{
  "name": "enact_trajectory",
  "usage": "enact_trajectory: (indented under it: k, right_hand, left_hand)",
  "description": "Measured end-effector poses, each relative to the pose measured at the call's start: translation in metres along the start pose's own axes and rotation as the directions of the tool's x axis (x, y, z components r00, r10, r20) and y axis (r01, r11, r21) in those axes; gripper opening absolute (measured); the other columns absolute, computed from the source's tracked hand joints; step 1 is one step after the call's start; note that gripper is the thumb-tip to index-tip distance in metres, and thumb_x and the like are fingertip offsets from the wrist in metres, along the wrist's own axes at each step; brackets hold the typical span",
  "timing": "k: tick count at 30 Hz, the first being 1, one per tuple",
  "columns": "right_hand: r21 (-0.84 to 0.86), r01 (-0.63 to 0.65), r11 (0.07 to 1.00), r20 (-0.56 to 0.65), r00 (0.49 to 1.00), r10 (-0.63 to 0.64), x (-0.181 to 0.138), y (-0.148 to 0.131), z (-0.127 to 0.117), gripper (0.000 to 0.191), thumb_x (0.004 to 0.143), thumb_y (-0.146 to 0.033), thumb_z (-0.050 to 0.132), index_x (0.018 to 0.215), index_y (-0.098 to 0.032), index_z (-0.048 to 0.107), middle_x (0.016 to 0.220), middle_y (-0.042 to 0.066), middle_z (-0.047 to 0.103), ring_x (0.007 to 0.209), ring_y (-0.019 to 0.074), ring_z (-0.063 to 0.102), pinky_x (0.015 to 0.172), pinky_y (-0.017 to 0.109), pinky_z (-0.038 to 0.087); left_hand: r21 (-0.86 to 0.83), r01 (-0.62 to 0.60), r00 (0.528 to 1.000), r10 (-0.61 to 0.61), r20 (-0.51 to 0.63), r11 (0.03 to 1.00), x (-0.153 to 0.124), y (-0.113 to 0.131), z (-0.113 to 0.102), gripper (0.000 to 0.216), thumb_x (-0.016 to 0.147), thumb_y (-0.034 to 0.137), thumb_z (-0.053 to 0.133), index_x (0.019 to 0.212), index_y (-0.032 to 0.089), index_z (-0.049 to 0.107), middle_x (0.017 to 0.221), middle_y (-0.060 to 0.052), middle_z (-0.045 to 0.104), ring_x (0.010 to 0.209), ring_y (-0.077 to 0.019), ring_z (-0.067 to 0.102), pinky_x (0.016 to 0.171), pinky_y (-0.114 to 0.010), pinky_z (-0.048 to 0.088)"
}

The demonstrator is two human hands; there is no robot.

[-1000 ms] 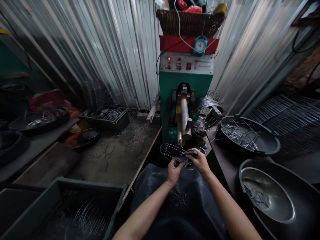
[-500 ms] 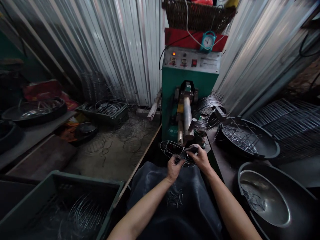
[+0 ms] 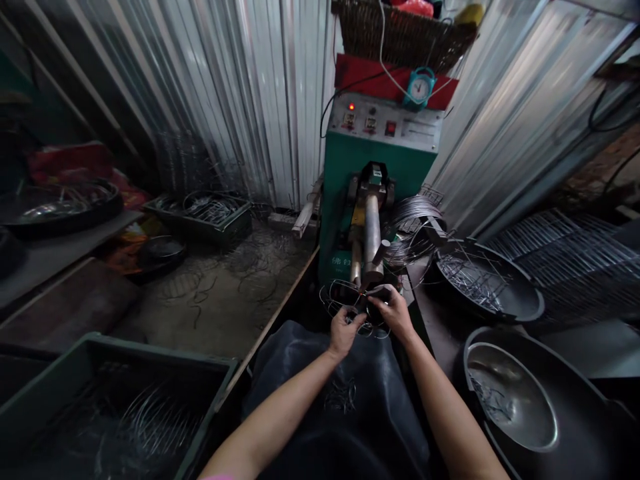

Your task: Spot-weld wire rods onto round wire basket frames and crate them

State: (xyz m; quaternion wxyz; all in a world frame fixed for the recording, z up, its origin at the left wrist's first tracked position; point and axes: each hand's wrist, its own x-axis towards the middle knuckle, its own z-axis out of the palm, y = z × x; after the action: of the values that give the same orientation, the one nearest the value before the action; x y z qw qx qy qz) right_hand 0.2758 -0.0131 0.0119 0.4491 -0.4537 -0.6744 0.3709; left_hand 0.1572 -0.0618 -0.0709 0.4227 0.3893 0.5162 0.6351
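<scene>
Wire frame (image 3: pixel 343 293) sits between both hands. Left of them, a green crate (image 3: pixel 165 351) holds curved wires (image 3: pixel 160 423). The left hand (image 3: pixel 344 333) pinches the frame's near side; just beyond the hands stands a green machine (image 3: pixel 380 150). The right hand (image 3: pixel 393 311) grips the frame's right side. Farther right, a dark pan (image 3: pixel 534 307) holds thin metal pieces (image 3: pixel 467 280).

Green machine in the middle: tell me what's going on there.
A person works with both hands just below the metal rods on the front of the green machine. The left hand holds a wire frame, and the right hand grips a small dark piece beside it. A tiny orange glow shows near the rod tips, and a red lamp is lit on the panel. Loose wire bits lie on the dark cloth over the person's lap.
</scene>
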Motion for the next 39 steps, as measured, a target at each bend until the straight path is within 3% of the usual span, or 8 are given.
enact_trajectory:
  k: [6,10,15,20,24,27,32,39]
  right_hand:
    - [0.324,-0.109,0.94,-0.169,0.971,0.171,-0.018,0.026,-0.004,0.026,0.068,-0.036,0.069,0.083,-0.018,0.058,0.079,0.001,0.064,0.076,0.017,0.059,0.075,0.032,0.045]
    - [0.439,-0.036,0.898,-0.273,0.947,0.171,-0.022,0.026,-0.003,0.023,0.075,-0.038,0.062,0.084,-0.018,0.057,0.078,0.002,0.064,0.076,0.0174,0.06,0.077,0.035,0.046]
    - [0.191,0.03,0.981,-0.432,0.9,0.057,-0.02,0.019,-0.018,0.026,0.072,-0.033,0.065,0.092,-0.02,0.057,0.088,0.003,0.063,0.083,0.0173,0.058,0.081,0.034,0.044]
    - [-0.068,0.027,0.997,-0.286,0.957,-0.045,-0.023,0.027,-0.028,0.014,0.076,-0.026,0.053,0.088,-0.02,0.056,0.085,0.004,0.061,0.081,0.0181,0.057,0.077,0.033,0.046]
    - [-0.315,0.111,0.943,-0.072,0.988,-0.14,-0.022,0.022,-0.023,0.024,0.078,-0.021,0.047,0.1,-0.019,0.055,0.092,0.006,0.061,0.086,0.0197,0.058,0.079,0.034,0.046]
    - [-0.476,0.193,0.858,0.074,0.981,-0.18,-0.018,0.014,-0.02,0.034,0.079,-0.029,0.054,0.113,-0.02,0.054,0.103,0.008,0.058,0.091,0.021,0.058,0.078,0.034,0.047]
    - [-0.674,0.299,0.675,0.251,0.953,-0.172,-0.012,0.008,-0.02,0.024,0.082,-0.031,0.055,0.104,-0.022,0.062,0.1,0.009,0.06,0.089,0.0222,0.058,0.073,0.033,0.048]
    - [-0.719,0.375,0.585,0.293,0.927,-0.234,-0.022,0.007,-0.014,0.021,0.083,-0.028,0.053,0.102,-0.021,0.062,0.091,0.008,0.065,0.089,0.0239,0.055,0.072,0.033,0.046]
  left_hand:
    - [-0.004,-0.023,0.999,0.023,0.022,1.0,-0.001,0.003,-0.006,0.022,0.067,0.034,0.07,0.075,0.016,0.059,0.065,0.003,0.054,0.058,-0.0094,0.047,0.058,-0.021,0.037]
    - [-0.043,0.007,1.0,-0.008,-0.026,0.999,0.001,0.002,-0.009,0.025,0.064,0.034,0.072,0.073,0.016,0.058,0.062,0.004,0.052,0.056,-0.0086,0.045,0.057,-0.021,0.036]
    - [-0.257,0.022,0.981,-0.071,-0.181,0.966,0.01,0.0,-0.016,0.03,0.058,0.035,0.076,0.073,0.016,0.058,0.07,0.002,0.054,0.064,-0.0088,0.05,0.065,-0.021,0.04]
    - [-0.464,0.145,0.955,-0.246,-0.164,0.874,0.013,0.008,-0.021,0.034,0.054,0.034,0.078,0.072,0.016,0.055,0.07,0.004,0.053,0.063,-0.0073,0.05,0.064,-0.022,0.042]
    - [-0.547,0.21,0.934,-0.332,-0.135,0.811,0.012,0.016,-0.024,0.038,0.053,0.034,0.079,0.073,0.017,0.052,0.066,0.005,0.051,0.061,-0.0071,0.05,0.062,-0.022,0.043]
    - [-0.558,0.211,0.932,-0.338,-0.132,0.802,0.011,0.018,-0.026,0.04,0.052,0.034,0.079,0.075,0.017,0.052,0.066,0.005,0.051,0.062,-0.0072,0.051,0.063,-0.022,0.044]
    - [-0.578,0.251,0.934,-0.35,-0.065,0.777,0.01,0.015,-0.031,0.042,0.053,0.039,0.078,0.076,0.017,0.05,0.065,0.005,0.05,0.062,-0.0083,0.051,0.068,-0.03,0.048]
    - [-0.603,0.238,0.953,-0.303,-0.006,0.761,0.012,0.008,-0.038,0.039,0.055,0.037,0.078,0.075,0.017,0.05,0.069,0.005,0.051,0.067,-0.0091,0.053,0.072,-0.032,0.048]
